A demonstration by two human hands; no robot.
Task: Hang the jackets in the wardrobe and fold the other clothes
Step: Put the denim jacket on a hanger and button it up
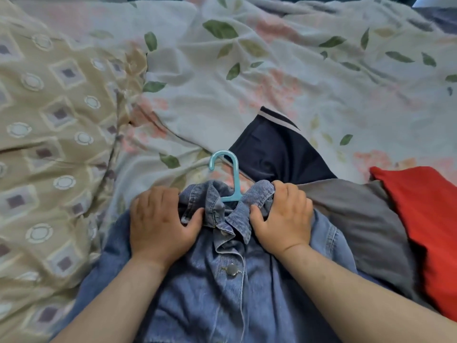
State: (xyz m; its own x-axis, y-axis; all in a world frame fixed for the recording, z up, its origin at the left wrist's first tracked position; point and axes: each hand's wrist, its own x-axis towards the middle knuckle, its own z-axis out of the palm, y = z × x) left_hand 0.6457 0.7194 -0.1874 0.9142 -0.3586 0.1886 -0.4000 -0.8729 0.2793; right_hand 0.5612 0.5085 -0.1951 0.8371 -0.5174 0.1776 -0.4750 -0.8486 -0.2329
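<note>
Denim jacket (210, 293) on a blue hanger (233, 178), its collar gripped by left hand (160, 226) and right hand (284, 219).

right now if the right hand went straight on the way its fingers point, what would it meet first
Probably the navy garment lying just beyond the right hand, which grips the collar of the denim jacket; depth is unclear.

1. Home bedroom; the view looks down onto a bed.
2. Bedding fills most of the view: a rumpled white floral sheet (272, 78) with green leaves and pink blooms, and a beige quilt (49, 120) with a diamond-and-circle print on the left.
3. Household laundry lies on it: a denim jacket (222, 280) on a blue plastic hanger (235, 179), a navy garment (277, 152), a grey garment (358, 219) and a red cloth (425, 219).
</note>
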